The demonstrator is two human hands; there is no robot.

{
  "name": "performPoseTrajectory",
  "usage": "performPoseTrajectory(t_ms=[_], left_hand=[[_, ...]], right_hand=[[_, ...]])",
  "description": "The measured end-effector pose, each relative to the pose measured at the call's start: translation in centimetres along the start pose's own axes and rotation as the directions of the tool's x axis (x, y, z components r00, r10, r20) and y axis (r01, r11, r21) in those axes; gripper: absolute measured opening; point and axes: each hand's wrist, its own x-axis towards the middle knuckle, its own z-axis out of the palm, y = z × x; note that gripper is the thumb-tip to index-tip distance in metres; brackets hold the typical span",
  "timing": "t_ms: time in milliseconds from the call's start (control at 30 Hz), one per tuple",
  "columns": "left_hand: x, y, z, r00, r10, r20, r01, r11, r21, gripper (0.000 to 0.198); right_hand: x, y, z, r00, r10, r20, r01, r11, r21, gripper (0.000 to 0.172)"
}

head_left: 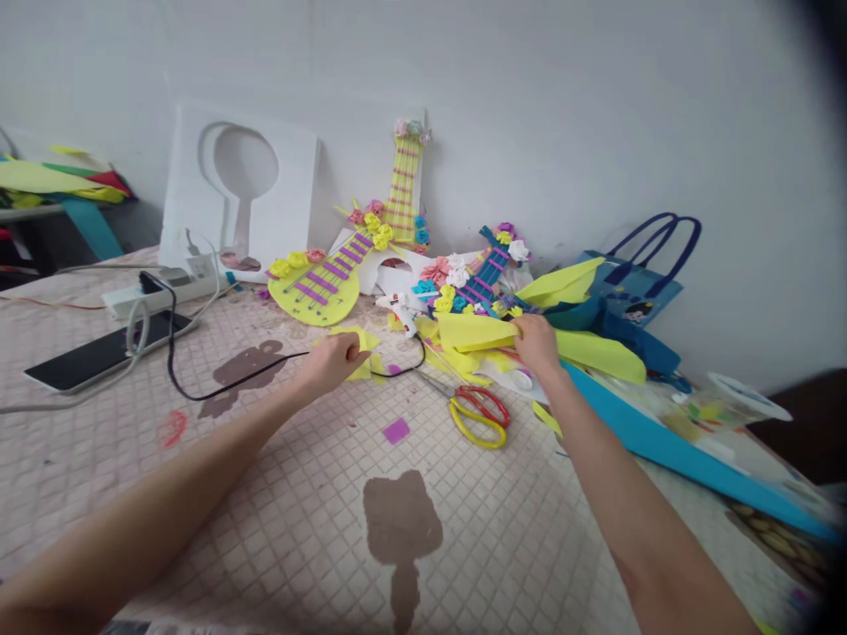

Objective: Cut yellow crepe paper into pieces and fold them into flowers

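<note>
My right hand [537, 344] is closed on a folded strip of yellow crepe paper [475, 332] that reaches out to its left. My left hand [333, 362] is curled, its fingertips hidden from me; scraps of yellow paper [368, 339] lie just behind it. Between the hands, a white hot glue gun [401, 312] with a black cord rests on the table. Nearer to me lie scissors [477, 423] with one red and one yellow handle, blades pointing left. A small purple paper square [396, 430] is beside them.
Paper-flowered guitar shapes, one yellow [324, 295] and one blue [486, 275], stand at the back. A white foam board [291, 212] with a cutout leans on the wall. A power strip [159, 289] and phone-like black slab [99, 354] lie left. A blue bag [628, 287] stands right.
</note>
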Motion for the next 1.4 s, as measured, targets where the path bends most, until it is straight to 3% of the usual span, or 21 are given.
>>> performPoseTrajectory(t_ms=[100,200,267,333,367,433,500,533,633,733,833,933,1000,1133,1267,1400], left_hand=[[0.0,0.2,-0.3,0.998,-0.067,0.017,0.067,0.997,-0.043,0.032],[-0.3,1.6,-0.5,0.969,-0.174,0.174,0.227,0.902,-0.367,0.034],[-0.7,2.9,-0.7,0.893,-0.220,0.393,0.437,0.632,-0.640,0.048],[-1.3,4.1,-1.0,0.785,-0.251,0.567,0.620,0.307,-0.722,0.060],[-1.7,4.5,-1.3,0.752,-0.282,0.596,0.652,0.183,-0.736,0.059],[-2.7,4.7,-2.1,0.710,-0.310,0.632,0.680,0.067,-0.730,0.051],[-3.9,4.2,-3.0,0.662,-0.305,0.685,0.741,0.128,-0.659,0.043],[-4.6,3.7,-3.5,0.670,-0.306,0.676,0.739,0.196,-0.644,0.041],[-6.6,2.2,-5.0,0.736,-0.311,0.601,0.676,0.377,-0.633,0.039],[-8.2,0.9,-6.5,0.803,-0.339,0.490,0.594,0.521,-0.613,0.045],[-9.3,-0.2,-7.7,0.840,-0.381,0.386,0.536,0.690,-0.486,0.052],[-10.3,-1.1,-8.4,0.886,-0.347,0.309,0.451,0.801,-0.393,0.064],[-10.7,-1.4,-8.8,0.916,-0.293,0.274,0.381,0.850,-0.364,0.063],[-11.0,-1.2,-9.5,0.930,-0.240,0.277,0.318,0.904,-0.286,0.039],[-10.9,-0.5,-9.8,0.913,-0.265,0.311,0.368,0.865,-0.341,0.028],[-10.9,-0.1,-10.1,0.817,-0.430,0.383,0.562,0.742,-0.366,0.034]], right_hand=[[-0.5,-1.1,-2.5,0.998,0.000,-0.070,0.002,1.000,0.024,0.034],[-3.0,-4.3,-5.5,0.994,-0.071,-0.088,0.077,0.995,0.062,0.034],[-5.7,-7.5,-7.4,0.976,-0.203,-0.078,0.212,0.970,0.117,0.035],[-8.6,-10.9,-8.8,0.942,-0.334,-0.024,0.333,0.927,0.171,0.033],[-10.0,-12.5,-9.2,0.920,-0.392,0.024,0.379,0.902,0.206,0.034],[-12.5,-15.3,-9.4,0.876,-0.474,0.094,0.435,0.859,0.270,0.029],[-14.5,-17.3,-9.1,0.828,-0.533,0.177,0.463,0.826,0.321,0.021],[-15.3,-18.1,-8.8,0.799,-0.563,0.211,0.476,0.807,0.350,0.017],[-17.0,-19.8,-8.1,0.724,-0.632,0.275,0.494,0.754,0.432,0.007],[-17.5,-20.3,-8.0,0.701,-0.667,0.253,0.483,0.705,0.520,0.008],[-17.2,-18.8,-8.4,0.744,-0.648,0.160,0.430,0.648,0.628,0.023],[-16.9,-15.3,-9.2,0.860,-0.484,0.164,0.312,0.752,0.581,0.025],[-17.2,-12.8,-9.6,0.890,-0.393,0.229,0.238,0.831,0.502,0.028],[-18.9,-9.5,-9.8,0.823,-0.393,0.410,0.199,0.876,0.439,0.036],[-20.3,-8.0,-9.0,0.804,-0.400,0.440,0.204,0.881,0.427,0.033],[-20.4,-7.1,-8.3,0.811,-0.413,0.414,0.223,0.873,0.433,0.028]])
